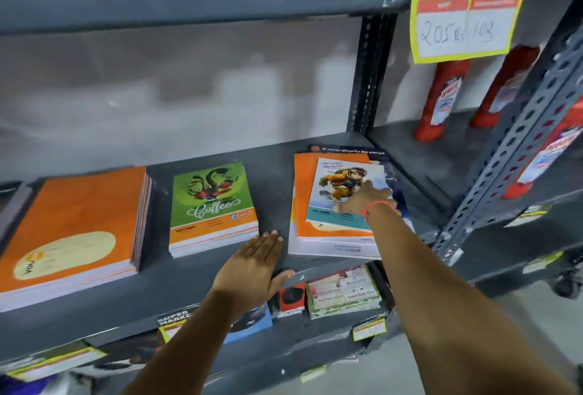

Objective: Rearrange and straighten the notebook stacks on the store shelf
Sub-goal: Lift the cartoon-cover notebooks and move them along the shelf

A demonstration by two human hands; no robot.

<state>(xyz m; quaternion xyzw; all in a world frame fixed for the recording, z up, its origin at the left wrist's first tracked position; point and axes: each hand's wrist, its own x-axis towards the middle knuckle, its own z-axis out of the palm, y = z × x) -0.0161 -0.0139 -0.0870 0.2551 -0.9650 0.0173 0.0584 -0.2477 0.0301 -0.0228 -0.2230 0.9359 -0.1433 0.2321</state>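
Note:
Three notebook stacks lie on the grey metal shelf (202, 287). At the left is a tall orange stack (72, 224). In the middle stands a neat stack topped by a green "Coffee" notebook (213, 202). The right stack (318, 205) is uneven: an orange notebook with a smaller astronaut-cover notebook (340, 186) askew on top, and a dark book poking out behind. My right hand (366, 197) rests on the astronaut notebook's right side, fingers spread. My left hand (255, 268) lies flat on the bare shelf between the middle and right stacks, holding nothing.
Red bottles (441, 101) stand on the neighbouring shelf to the right, behind a perforated grey upright (517, 142). A yellow price card (463, 19) hangs from the shelf above. More notebooks (344, 290) lie on the shelf below.

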